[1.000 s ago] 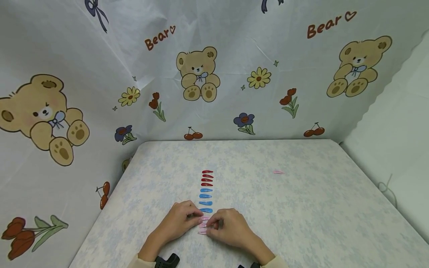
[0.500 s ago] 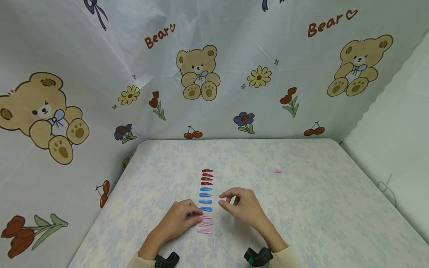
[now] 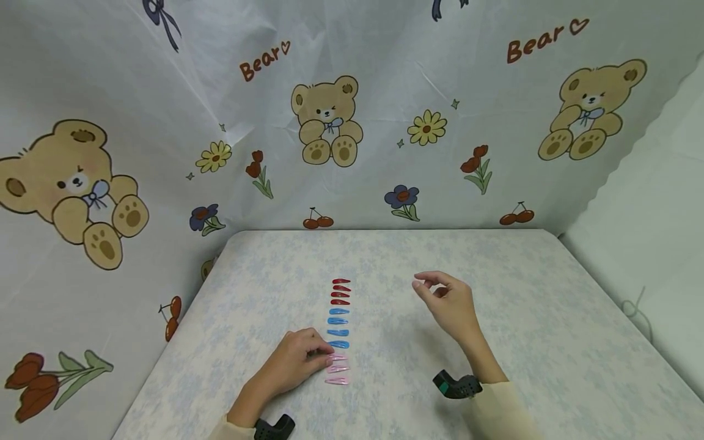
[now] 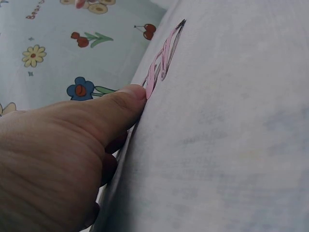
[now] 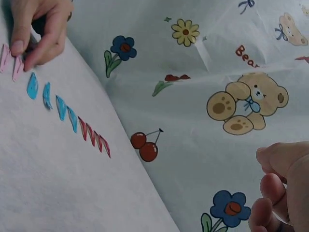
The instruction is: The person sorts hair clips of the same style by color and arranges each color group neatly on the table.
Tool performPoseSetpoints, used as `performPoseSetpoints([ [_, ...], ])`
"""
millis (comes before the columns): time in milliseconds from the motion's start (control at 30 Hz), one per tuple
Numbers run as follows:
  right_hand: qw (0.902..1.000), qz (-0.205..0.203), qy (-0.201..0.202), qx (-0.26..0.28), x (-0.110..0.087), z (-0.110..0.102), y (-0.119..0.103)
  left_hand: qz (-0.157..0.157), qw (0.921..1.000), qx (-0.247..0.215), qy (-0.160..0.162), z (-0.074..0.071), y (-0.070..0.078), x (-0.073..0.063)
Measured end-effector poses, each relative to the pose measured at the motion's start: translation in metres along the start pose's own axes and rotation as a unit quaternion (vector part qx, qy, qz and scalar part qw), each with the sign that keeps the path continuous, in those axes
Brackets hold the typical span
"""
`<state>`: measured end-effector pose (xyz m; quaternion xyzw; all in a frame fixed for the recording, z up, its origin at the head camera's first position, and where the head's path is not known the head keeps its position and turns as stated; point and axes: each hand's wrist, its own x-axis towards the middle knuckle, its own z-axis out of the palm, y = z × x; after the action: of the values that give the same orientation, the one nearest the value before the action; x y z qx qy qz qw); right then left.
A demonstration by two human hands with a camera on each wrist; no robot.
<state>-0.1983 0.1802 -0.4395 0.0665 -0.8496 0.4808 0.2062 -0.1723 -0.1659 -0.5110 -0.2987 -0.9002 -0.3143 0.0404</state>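
Note:
My left hand (image 3: 299, 360) rests on the table at the left end of the top pink hair clip (image 3: 338, 357), its end between thumb and index finger. Two more pink hair clips (image 3: 337, 381) lie below it. Above them in the same column come several blue hair clips (image 3: 338, 321), then several red hair clips (image 3: 340, 295). In the left wrist view, the thumb (image 4: 130, 96) meets the end of a pink clip. My right hand (image 3: 451, 305) is raised over the table to the right, fingers loosely bent and holding nothing. It hides the spot where a lone pink clip lay.
The table (image 3: 385, 256) has a pale, blue-mottled cover. Behind it hangs a white sheet (image 3: 374, 171) printed with bears and flowers. A white surface with a thin cord (image 3: 638, 311) flanks the right side.
My right hand has left the bottom pink clip and moved up and right across the table, to the lone pink clip's place. My left hand has stayed put.

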Motion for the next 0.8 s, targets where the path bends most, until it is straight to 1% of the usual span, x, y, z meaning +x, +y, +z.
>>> performPoseSetpoints([
  [233,0.9983,0.023,0.036,-0.041,0.021,-0.026,0.026,-0.004,1.0000,0.001,-0.002,0.000,0.000,0.000],
  [367,0.9956,0.044,0.051,-0.065,0.030,-0.039,0.044,-0.005,1.0000,0.004,-0.004,0.000,-0.001,0.000],
  [567,0.9911,0.090,0.048,-0.085,0.036,-0.048,0.070,-0.008,0.9999,0.005,-0.007,-0.001,-0.002,0.000],
  [800,0.9834,0.137,0.048,-0.109,0.039,-0.052,0.093,-0.005,1.0000,0.005,-0.007,-0.001,0.000,0.000],
])
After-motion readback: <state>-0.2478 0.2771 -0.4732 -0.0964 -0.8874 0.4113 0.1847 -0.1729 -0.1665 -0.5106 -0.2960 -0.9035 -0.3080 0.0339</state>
